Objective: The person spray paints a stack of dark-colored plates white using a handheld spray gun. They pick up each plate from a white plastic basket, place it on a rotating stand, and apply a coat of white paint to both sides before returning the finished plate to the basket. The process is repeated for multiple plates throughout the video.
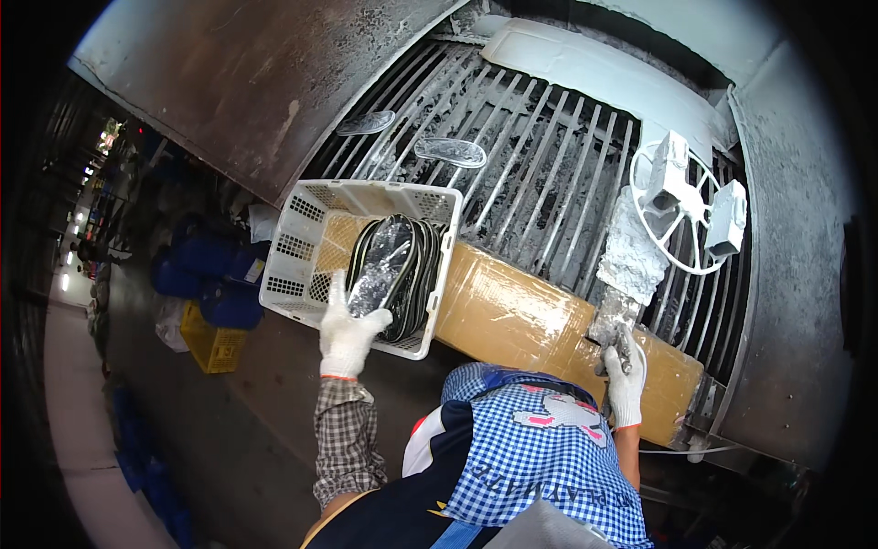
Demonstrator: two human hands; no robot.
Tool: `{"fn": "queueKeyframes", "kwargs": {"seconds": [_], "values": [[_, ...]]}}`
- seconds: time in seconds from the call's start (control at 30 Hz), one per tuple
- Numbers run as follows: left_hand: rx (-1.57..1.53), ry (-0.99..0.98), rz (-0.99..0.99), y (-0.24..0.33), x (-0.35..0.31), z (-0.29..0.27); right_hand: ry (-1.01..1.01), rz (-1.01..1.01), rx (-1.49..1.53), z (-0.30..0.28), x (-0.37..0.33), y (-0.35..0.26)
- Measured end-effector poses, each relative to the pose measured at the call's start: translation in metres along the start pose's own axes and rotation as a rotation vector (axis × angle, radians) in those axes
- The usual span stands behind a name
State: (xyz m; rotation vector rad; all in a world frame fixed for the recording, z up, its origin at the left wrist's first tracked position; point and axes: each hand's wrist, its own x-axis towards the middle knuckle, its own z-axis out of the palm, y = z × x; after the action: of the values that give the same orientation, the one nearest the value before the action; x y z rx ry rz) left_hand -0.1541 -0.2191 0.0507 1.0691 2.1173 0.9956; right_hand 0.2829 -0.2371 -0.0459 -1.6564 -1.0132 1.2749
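Observation:
My left hand [349,340], in a white knit glove, is at the near side of a white plastic basket [289,263]. Its thumb and forefinger are around the near end of a glossy, dark-edged shoe sole [382,265]. That sole lies tilted over several similar black-rimmed soles [422,274] standing close together in the basket. Over on the right, my gloved right hand [626,382] is closed around a metal tool that looks like a spray gun [622,349]; its front part is hard to make out. Two loose shoe soles [450,153] [366,123] rest apart on the slatted rack.
A coated metal rack [540,174] spans the booth between metal side walls [786,274]. Tape-covered cardboard [512,306] lines its near edge. A white spoked wheel with block pieces [686,215] stands at right. Blue containers [215,265] and a yellow crate [212,340] are left on the floor.

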Motion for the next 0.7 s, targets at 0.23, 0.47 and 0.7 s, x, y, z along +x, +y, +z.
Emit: {"fn": "queueKeyframes", "kwargs": {"seconds": [0.23, 0.47, 0.7], "values": [[-0.606, -0.09, 0.006, 0.034, 0.003, -0.019, 0.003, -0.025, 0.056, -0.013, 0.007, 0.03], [-0.895, -0.381, 0.042, 0.062, 0.009, 0.053, 0.131, -0.21, -0.019, -0.015, 0.007, 0.051], [-0.802, -0.722, -0.118, 0.056, 0.0, 0.164, 0.163, -0.035, 0.195, -0.031, -0.016, 0.027]]}}
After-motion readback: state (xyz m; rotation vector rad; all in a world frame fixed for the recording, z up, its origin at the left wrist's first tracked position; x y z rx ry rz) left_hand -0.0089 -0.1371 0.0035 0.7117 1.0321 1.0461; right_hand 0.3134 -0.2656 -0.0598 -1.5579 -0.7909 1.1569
